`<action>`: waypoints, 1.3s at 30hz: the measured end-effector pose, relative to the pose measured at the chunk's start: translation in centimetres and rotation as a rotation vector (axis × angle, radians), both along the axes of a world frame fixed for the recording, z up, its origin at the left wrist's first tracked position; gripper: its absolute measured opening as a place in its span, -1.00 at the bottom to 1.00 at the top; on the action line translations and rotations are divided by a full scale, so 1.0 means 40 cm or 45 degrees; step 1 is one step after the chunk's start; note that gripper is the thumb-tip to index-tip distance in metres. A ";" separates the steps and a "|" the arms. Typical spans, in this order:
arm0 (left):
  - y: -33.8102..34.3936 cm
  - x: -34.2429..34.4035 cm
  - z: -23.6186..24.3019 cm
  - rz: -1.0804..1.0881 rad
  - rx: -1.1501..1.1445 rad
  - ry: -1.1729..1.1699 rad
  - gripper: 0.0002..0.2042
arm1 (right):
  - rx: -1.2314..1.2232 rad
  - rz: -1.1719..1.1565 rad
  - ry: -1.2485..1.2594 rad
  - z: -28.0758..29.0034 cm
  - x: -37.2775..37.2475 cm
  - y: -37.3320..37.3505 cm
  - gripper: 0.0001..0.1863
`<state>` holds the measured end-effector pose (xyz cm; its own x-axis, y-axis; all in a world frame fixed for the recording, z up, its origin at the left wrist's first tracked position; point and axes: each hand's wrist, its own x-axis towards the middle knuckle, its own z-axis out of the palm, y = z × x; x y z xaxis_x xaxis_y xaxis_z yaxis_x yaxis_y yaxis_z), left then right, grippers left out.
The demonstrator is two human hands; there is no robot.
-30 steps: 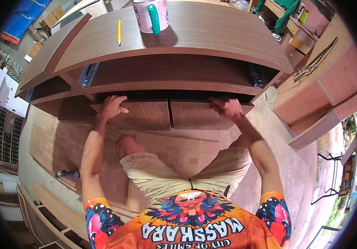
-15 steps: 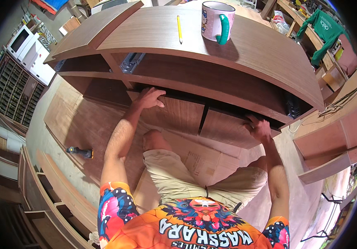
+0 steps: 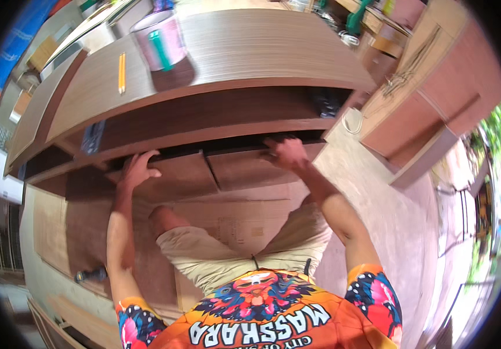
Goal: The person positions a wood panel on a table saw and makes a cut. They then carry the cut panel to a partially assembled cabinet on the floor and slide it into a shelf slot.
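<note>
A long wood-grain cabinet (image 3: 250, 43) stands before me, with two flat cabinet doors side by side in its lower part. At the left door (image 3: 183, 179), my left hand (image 3: 139, 170) has its fingers over the top edge and its thumb on the front face. The fingers of my right hand (image 3: 290, 153) reach over the top edge of the right door (image 3: 242, 168) near its outer end; blur softens them, and some fingertips are hidden. A dark gap shows above both doors, and a narrow vertical gap parts them. Above them are open bays with metal drawer slides (image 3: 93, 137).
On the cabinet top stand a pink mug (image 3: 169, 42) with a green handle and a yellow pencil (image 3: 122, 72) lying flat. Cardboard (image 3: 244, 224) lies under my legs. A power tool (image 3: 90, 274) rests at left, and another wooden cabinet (image 3: 431, 110) stands to the right.
The view has swung right, so the cabinet, mug and pencil sit further left in the picture. Both hands keep nearly the same places along the doors' top edges.
</note>
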<state>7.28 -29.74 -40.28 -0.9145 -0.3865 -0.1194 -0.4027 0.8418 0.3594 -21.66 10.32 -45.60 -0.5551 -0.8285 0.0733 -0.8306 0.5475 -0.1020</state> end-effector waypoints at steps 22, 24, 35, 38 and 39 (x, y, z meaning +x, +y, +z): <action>0.289 -0.235 -0.078 -0.363 -0.216 0.285 -0.46 | -1.352 -0.937 -0.472 -0.298 0.036 0.201 0.11; 0.309 -0.250 -0.062 -0.409 -0.233 0.295 -0.54 | -1.379 -0.979 -0.527 -0.330 0.021 0.202 0.13; 0.328 -0.250 -0.061 -0.453 -0.233 0.320 -0.60 | -1.575 -0.927 -0.447 -0.378 0.029 0.180 0.12; 0.326 -0.241 -0.062 -0.428 -0.137 0.341 -0.61 | -1.553 -0.905 -0.478 -0.365 0.031 0.181 0.12; 0.331 -0.242 -0.058 -0.419 -0.092 0.332 -0.60 | -1.535 -0.899 -0.480 -0.362 0.030 0.184 0.12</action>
<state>-2.39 -16.48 -42.59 -0.9866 -0.0677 0.1487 -0.0118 0.9372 0.3485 -20.46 17.67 -60.08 -0.9580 0.0806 0.2753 -0.2481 0.2485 -0.9363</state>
